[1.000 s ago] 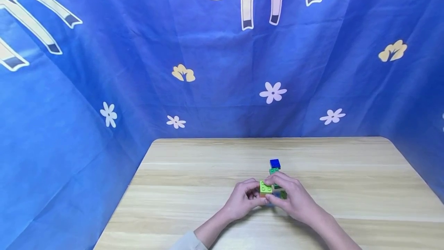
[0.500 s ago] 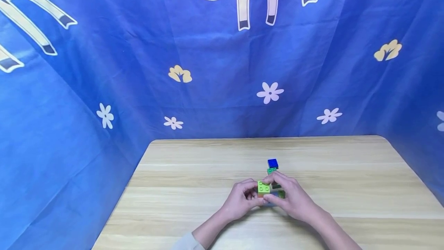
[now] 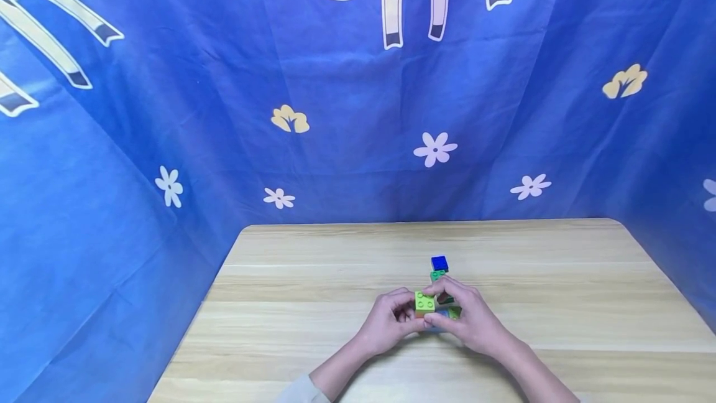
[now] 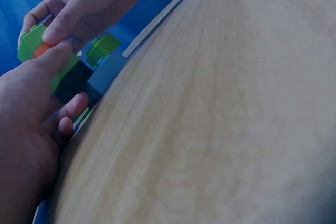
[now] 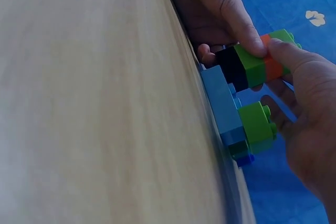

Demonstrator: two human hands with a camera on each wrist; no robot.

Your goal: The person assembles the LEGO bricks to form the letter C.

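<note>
A short tower of toy building bricks stands between both hands. Its lime brick (image 3: pixel 424 305) is on top, over an orange brick (image 5: pixel 272 66), a green brick (image 5: pixel 253 67) and a dark brick (image 5: pixel 231 69). The left hand (image 3: pixel 386 323) pinches the tower from the left, its thumb on the near side. From the right, the right hand (image 3: pixel 475 319) pinches the upper bricks between thumb and fingers. Below lies a long light blue brick (image 5: pixel 220 103), with another green brick (image 5: pixel 255 125) on one end. Whether the dark brick is fixed to the blue one, I cannot tell.
Behind the right hand are a dark blue brick (image 3: pixel 439 264) and a green brick (image 3: pixel 436 276), partly hidden by the fingers. Everything rests on a wooden table (image 3: pixel 313 266), with a blue patterned cloth (image 3: pixel 347 160) hanging round its back and sides.
The head view has shifted slightly, so everything appears a little further left. Both hands keep nearly the same grip on the tower.
</note>
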